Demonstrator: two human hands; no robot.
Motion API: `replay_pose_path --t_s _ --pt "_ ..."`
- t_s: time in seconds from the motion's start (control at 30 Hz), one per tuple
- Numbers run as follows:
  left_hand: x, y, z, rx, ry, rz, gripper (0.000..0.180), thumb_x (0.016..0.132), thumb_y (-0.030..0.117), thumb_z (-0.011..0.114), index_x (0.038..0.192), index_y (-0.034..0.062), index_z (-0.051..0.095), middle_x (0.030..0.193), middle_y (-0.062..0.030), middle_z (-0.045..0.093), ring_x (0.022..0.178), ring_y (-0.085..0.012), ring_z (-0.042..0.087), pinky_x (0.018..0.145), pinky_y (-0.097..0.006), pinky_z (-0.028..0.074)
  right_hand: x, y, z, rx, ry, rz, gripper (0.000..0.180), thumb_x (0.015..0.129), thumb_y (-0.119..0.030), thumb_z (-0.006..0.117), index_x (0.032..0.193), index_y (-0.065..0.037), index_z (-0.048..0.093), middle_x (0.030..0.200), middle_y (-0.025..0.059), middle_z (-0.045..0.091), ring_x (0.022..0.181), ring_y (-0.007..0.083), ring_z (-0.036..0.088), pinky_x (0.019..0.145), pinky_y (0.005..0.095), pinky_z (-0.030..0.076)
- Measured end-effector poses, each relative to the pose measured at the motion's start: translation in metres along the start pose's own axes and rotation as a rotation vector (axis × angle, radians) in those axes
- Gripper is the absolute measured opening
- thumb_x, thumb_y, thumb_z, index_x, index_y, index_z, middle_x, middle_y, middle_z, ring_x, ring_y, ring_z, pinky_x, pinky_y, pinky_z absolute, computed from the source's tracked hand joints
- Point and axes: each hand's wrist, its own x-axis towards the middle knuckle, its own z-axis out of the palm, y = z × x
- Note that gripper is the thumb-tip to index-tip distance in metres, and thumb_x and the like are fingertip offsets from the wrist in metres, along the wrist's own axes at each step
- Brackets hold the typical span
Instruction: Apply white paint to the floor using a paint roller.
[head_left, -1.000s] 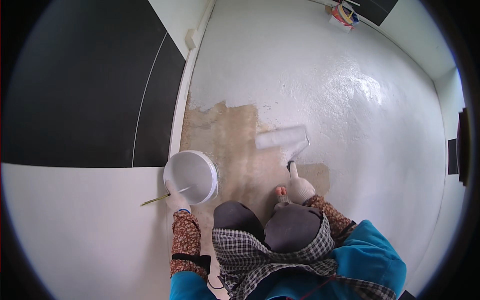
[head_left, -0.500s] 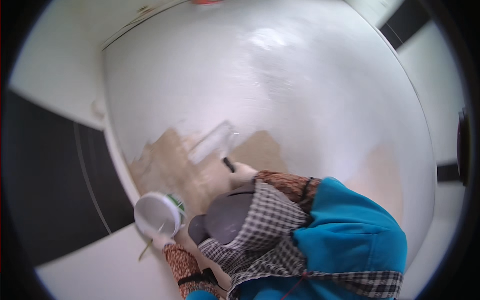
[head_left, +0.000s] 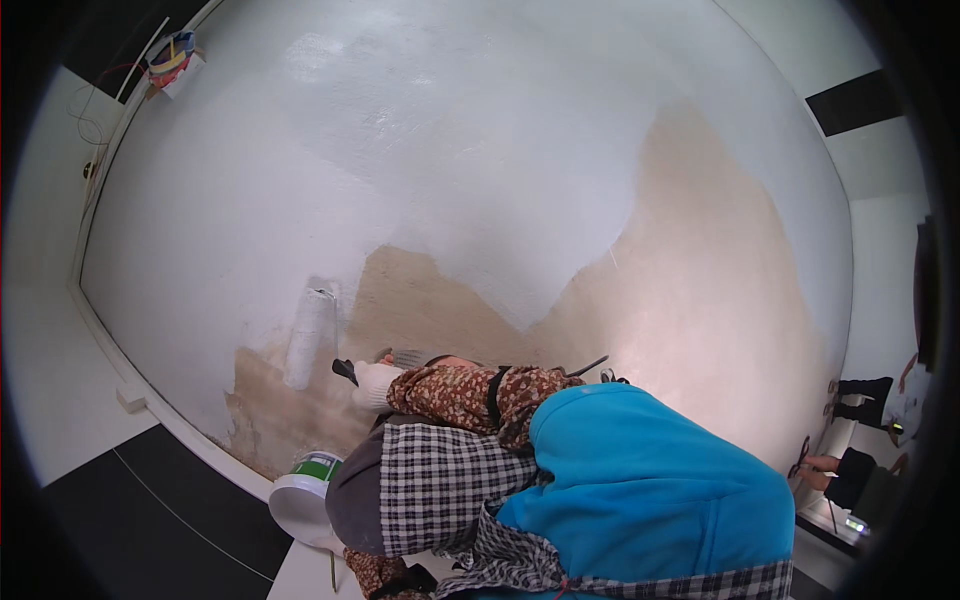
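One paint roller [head_left: 309, 338] lies against the wall [head_left: 480, 150], its white sleeve standing roughly upright at the left edge of a bare tan patch [head_left: 420, 305], with wet white paint above and to its left. The right hand [head_left: 374, 385], in a white glove, is closed around the roller's dark handle just right of the sleeve, and a patterned brown sleeve [head_left: 470, 392] runs from it toward the near right. Near and below that hand, a white paint bucket [head_left: 300, 500] with a green label stands at the foot of the wall, partly hidden by the person's checked cloth [head_left: 430, 490] and blue jacket [head_left: 640, 490]. The left hand is out of sight under the clothing near the bucket, so its grip cannot be told. A larger unpainted tan area [head_left: 710, 300] spreads across the right of the wall. White skirting [head_left: 130, 385] runs along the wall's base on the left, meeting dark floor tiles [head_left: 130, 520]. Far at the upper left sits a small bundle of coloured items [head_left: 172, 58]. At the right rim another person's dark sleeves [head_left: 860, 395] show beside the wall.
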Motion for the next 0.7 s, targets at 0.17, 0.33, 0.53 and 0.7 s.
replay_pose_path --t_s 0.17,0.33,0.53,0.7 --pt "0.006 0.000 -0.005 0.026 -0.021 0.009 0.074 0.098 0.055 0.046 0.133 -0.0100 0.049 0.129 -0.0238 0.057 0.113 -0.0356 0.060 0.094 -0.042 0.051 -0.028 -0.007 -0.023 -0.110 0.001 -0.109 0.050 0.086 -0.024 0.053 0.128 0.003 0.049 0.122 0.0280 0.061 0.116 0.0424 0.059 0.101 0.0491 0.044" --pt "0.024 -0.007 -0.037 -0.034 -0.012 0.011 0.079 0.097 0.059 0.044 0.131 -0.0120 0.051 0.128 -0.0253 0.058 0.114 -0.0356 0.060 0.095 -0.042 0.051 -0.030 -0.006 -0.031 -0.129 0.030 -0.196 0.051 0.085 -0.023 0.050 0.126 0.007 0.051 0.116 0.0306 0.063 0.113 0.0398 0.062 0.098 0.0439 0.047" --pt "0.033 -0.016 -0.056 0.033 0.016 0.077 0.085 0.097 0.064 0.041 0.127 -0.0143 0.053 0.126 -0.0272 0.059 0.115 -0.0357 0.060 0.095 -0.042 0.050 -0.026 -0.003 -0.018 -0.253 0.135 -0.227 0.046 0.086 -0.028 0.053 0.120 0.002 0.057 0.113 0.0300 0.064 0.111 0.0415 0.062 0.096 0.0446 0.047" --pt "0.027 -0.006 -0.060 0.171 0.233 0.054 0.091 0.090 0.071 0.044 0.116 -0.0144 0.061 0.117 -0.0291 0.064 0.113 -0.0400 0.061 0.094 -0.043 0.048 0.003 0.011 -0.022 -0.179 -0.017 -0.252 0.039 0.077 -0.026 0.063 0.103 0.003 0.065 0.087 0.0140 0.070 0.083 0.0256 0.068 0.075 0.0365 0.052"
